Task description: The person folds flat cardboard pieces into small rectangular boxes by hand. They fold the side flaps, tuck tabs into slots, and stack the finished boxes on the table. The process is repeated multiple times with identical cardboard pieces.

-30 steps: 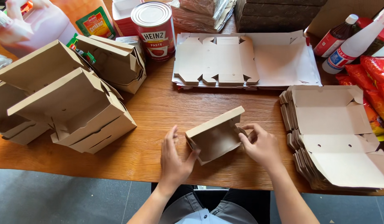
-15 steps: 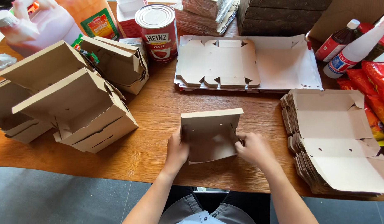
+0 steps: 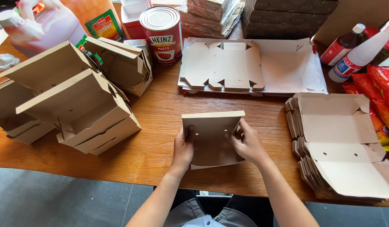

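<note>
A small brown cardboard box [image 3: 211, 134] stands partly folded on the wooden table [image 3: 161, 126], its lid panel tilted up toward me. My left hand [image 3: 182, 151] grips its left side, thumb on the inner face. My right hand [image 3: 247, 145] holds the right side, fingers tucked at the side flap. A stack of flat unfolded box blanks [image 3: 245, 67] lies just beyond it.
Several folded open boxes [image 3: 81, 109] are piled at the left. A stack of half-folded blanks [image 3: 341, 143] sits at the right. At the back stand a large red tin can [image 3: 163, 33], a pink jug [image 3: 47, 25], sauce bottles [image 3: 354, 50] and red snack packets [image 3: 383, 96].
The box has been turned from a tilted angle to square-on and its lid raised. Both hands shifted to its left and right sides.
</note>
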